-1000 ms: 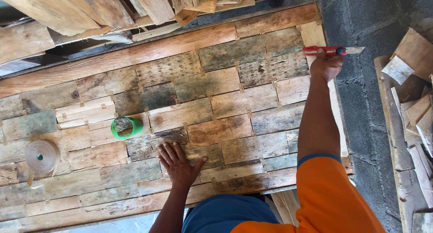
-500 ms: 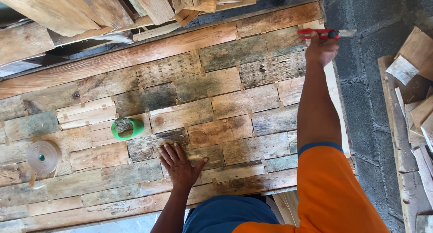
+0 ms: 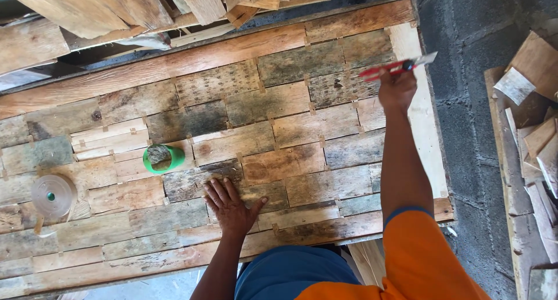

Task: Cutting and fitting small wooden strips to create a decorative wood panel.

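Observation:
A panel of weathered wooden slats (image 3: 279,131), laid like bricks, lies flat below me. My left hand (image 3: 231,206) rests palm down on its near part, fingers spread, holding nothing. My right hand (image 3: 396,88) reaches over the far right part of the panel and grips a red utility knife (image 3: 395,67), its metal blade end pointing right toward the pale plank along the panel's right edge. A green roll of tape (image 3: 164,158) with a small stone in its hole sits on the slats just left of my left hand.
A clear plastic round lid or spool (image 3: 51,196) lies on the panel's left end. Rough planks (image 3: 116,6) are stacked beyond the far edge. A grey block wall (image 3: 482,102) stands to the right, with wood offcuts (image 3: 532,102) piled beyond it.
My right hand with the red knife has drawn back a little toward me and to the left over the right end of the panel. The left hand stays planted.

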